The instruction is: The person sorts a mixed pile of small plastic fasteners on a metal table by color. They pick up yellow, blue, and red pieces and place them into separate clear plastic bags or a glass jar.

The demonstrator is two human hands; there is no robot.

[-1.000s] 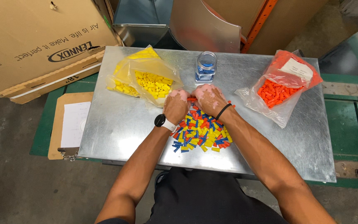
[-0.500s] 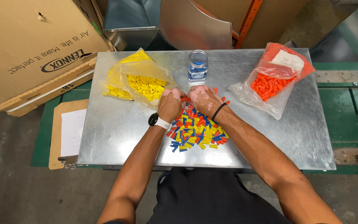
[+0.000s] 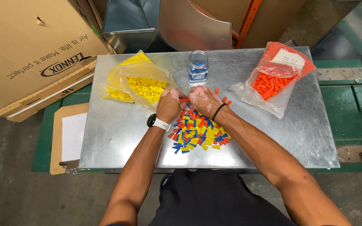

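Pile: I see small hard plastic caps, orange, yellow, blue (image 3: 197,133), frame centre on the steel table (image 3: 118,129); light, slippery, pinch singly.
Left hand (image 3: 169,105): grip curled, contents unclear.
Right hand (image 3: 202,99): grip likewise unclear.

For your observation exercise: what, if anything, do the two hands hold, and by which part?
Left hand and right hand pinch small orange pieces at the mixed pile; which part cannot be told.

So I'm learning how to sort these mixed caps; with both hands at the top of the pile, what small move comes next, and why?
Probably carry the orange piece pinched between the left hand and right hand over to the bag of orange caps on the right. The pile still mixes orange, yellow and blue, while the yellow bag holds only yellow.
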